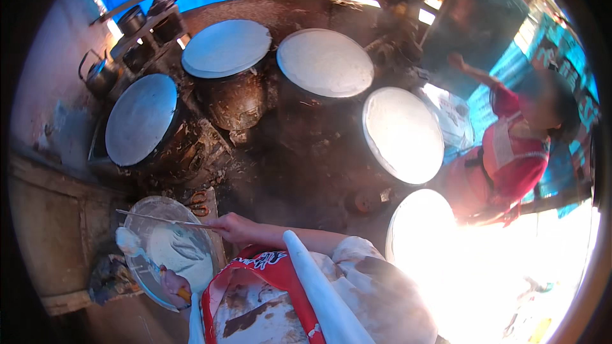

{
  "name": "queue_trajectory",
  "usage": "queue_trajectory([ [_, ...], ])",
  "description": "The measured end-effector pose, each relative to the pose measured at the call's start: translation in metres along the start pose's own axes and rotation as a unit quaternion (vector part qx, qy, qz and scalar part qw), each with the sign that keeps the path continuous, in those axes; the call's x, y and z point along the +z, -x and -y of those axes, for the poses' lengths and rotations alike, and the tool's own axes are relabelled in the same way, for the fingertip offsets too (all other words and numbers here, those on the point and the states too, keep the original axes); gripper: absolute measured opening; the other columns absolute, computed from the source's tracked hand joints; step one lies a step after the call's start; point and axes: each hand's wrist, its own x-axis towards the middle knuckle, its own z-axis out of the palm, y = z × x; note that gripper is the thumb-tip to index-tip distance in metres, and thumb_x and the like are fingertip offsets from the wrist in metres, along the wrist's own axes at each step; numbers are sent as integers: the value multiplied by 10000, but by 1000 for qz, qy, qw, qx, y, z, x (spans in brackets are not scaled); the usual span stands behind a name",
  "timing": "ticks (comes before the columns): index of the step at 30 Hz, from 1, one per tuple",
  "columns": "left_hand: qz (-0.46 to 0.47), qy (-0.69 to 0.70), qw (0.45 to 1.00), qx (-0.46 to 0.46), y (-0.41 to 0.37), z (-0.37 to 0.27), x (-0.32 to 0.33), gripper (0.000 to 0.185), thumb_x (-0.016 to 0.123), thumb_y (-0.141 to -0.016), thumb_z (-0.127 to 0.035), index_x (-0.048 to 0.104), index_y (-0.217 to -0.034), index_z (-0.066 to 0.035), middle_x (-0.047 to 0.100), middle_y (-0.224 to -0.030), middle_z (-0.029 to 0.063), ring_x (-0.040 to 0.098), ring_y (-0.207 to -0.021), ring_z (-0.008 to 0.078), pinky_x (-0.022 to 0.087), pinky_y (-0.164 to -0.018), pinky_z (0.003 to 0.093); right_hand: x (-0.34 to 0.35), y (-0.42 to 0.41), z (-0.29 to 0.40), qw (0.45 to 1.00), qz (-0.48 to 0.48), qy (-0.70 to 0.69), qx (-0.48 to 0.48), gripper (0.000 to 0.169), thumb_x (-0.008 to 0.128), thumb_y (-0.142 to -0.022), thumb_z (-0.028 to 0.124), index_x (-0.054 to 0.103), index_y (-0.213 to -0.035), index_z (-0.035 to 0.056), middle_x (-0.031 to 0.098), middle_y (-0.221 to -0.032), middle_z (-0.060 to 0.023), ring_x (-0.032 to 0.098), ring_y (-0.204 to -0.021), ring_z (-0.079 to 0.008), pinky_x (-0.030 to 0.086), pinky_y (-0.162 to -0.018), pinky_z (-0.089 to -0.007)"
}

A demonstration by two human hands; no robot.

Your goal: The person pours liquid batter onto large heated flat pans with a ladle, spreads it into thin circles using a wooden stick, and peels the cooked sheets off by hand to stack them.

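My left hand (176, 289) grips the yellow handle of a ladle-like tool (152, 263), whose head is coated with a white lump. It is over the near side of a large round basin (138, 274) holding thick white batter (179, 253). Across the basin's far side lies a long thin stick (165, 220), held at its right end by my right hand (234, 227). The stick appears to be above the batter, though I cannot tell whether it touches the rim. A pair of scissors with orange-brown loops (199, 203) rests beside the basin on a board (213, 215).
Several sooty drum-like stoves (232, 100) with white round tops (227, 48) curve around me. A kettle (99, 74) and pots (131, 20) stand at far left. At right, a person in a red top (516, 148) raises an arm near a dark panel (473, 28). Glare whitens the lower right.
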Motion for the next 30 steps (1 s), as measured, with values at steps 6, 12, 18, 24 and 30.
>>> queue_trajectory([
  [6,-57,-78,995,33,-34,-17,-12,170,348,-978,-200,479,-996,-94,334,-568,-27,328,-406,52,365,-384,220,7,20,-16,997,-73,-30,4,258,544,-875,114,606,-1122,73,641,-880,-203,637,-784,-338,507,-691,-392],
  [12,-82,-113,989,44,-59,-15,-9,161,344,-977,-177,461,-1040,-85,346,-585,-15,346,-419,61,386,-403,230,-28,46,-30,976,-117,-81,164,235,531,-893,113,613,-1103,49,654,-943,-182,656,-853,-270,519,-747,-363],
  [18,-70,-125,982,121,-45,-36,-17,167,340,-976,-153,443,-1084,-77,359,-602,-3,363,-432,70,407,-422,239,-10,31,-43,993,-63,-58,86,264,546,-883,95,602,-1137,50,656,-996,-168,645,-945,-248,515,-811,-343],
  [24,61,153,986,15,-49,-33,43,141,339,-968,-109,440,-1001,-17,399,-605,-11,421,-464,75,438,-453,234,-11,8,-15,993,-80,-12,83,270,553,-895,94,593,-1148,7,667,-962,-158,627,-909,-157,505,-766,-286],
  [30,-18,190,977,91,-35,-47,30,15,465,-900,-91,460,-887,-92,427,-614,-46,442,-476,62,399,-467,197,9,-24,-11,983,-5,-25,184,310,530,-903,86,567,-1200,5,643,-1066,-135,596,-1000,-147,460,-850,-269],
])
